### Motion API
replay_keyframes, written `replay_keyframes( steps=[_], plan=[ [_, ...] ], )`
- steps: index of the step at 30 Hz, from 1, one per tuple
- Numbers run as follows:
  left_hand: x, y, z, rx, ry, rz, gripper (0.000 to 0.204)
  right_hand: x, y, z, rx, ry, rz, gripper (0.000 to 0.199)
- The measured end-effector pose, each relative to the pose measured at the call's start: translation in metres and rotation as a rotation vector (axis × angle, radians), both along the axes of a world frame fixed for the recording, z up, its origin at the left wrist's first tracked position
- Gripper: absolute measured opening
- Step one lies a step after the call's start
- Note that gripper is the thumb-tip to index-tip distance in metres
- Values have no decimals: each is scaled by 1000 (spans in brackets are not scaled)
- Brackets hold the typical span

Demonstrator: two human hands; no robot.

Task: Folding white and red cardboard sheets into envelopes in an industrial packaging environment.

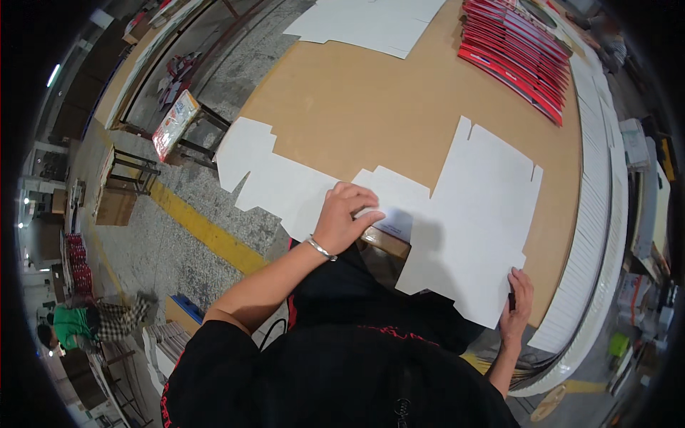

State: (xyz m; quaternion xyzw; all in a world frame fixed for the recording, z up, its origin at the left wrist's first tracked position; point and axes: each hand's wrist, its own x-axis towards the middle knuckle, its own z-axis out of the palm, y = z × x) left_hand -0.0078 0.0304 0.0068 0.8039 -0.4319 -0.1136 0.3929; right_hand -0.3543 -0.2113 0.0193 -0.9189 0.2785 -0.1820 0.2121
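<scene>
A large white die-cut cardboard sheet [471,207] lies flat across the near side of the table, with notched flaps along its edges. Its left part stretches out past my left hand [351,212], whose fingers and thumb are curled together at a small flap in the middle of the sheet. A short raised strip there shows a brown inner face beside my thumb. At the sheet's near right corner, my right hand [518,303] grips the edge, fingers on top and the palm side partly hidden. A silver bracelet circles my left wrist.
The brown table board [357,100] bears another white sheet [367,25] at the far side and a stack of red folded cartons [514,60] at the far right. White sheets [592,185] are piled along the right. Stools [193,125] stand left; a person in green [71,328] is further off.
</scene>
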Motion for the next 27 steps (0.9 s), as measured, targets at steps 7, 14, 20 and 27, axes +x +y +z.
replay_keyframes(
  steps=[7,14,20,27],
  plan=[
    [-34,-23,-8,-66,-339,-487,49,-25,29,11,168,114,-151,63],
    [-29,-18,-16,-104,-164,-848,60,-21,30,23,250,37,-148,89],
    [-56,-46,1,-229,16,-602,18,4,36,11,280,-311,-340,89],
    [-78,-67,-9,-150,-364,-275,37,31,26,-5,249,-130,-551,79]
  ],
)
